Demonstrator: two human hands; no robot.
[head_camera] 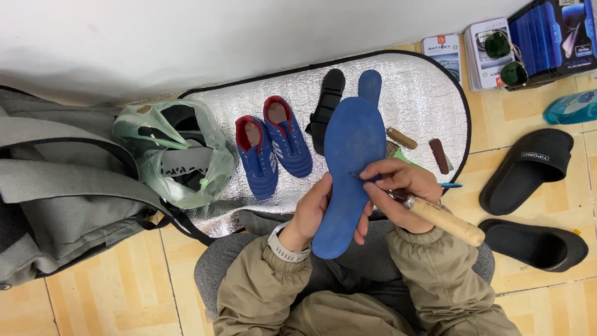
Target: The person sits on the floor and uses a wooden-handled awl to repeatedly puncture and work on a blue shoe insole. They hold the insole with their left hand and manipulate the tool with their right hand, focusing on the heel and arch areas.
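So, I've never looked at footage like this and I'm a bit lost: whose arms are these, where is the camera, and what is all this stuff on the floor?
There is no machine here. The camera sits on a person's head and looks down, so the two sleeved arms at the bottom are that person's own. The left hand holds a blue insole upright by its edge. The right hand has its grip around a wooden-handled tool, whose thin metal tip touches the insole's edge.

Beyond the hands a silver foil mat lies on the tiled floor. On it are a pair of small blue shoes, a black sole and a few small wooden-handled tools. At the left are a green plastic bag and a grey backpack; at the right, two black slippers.
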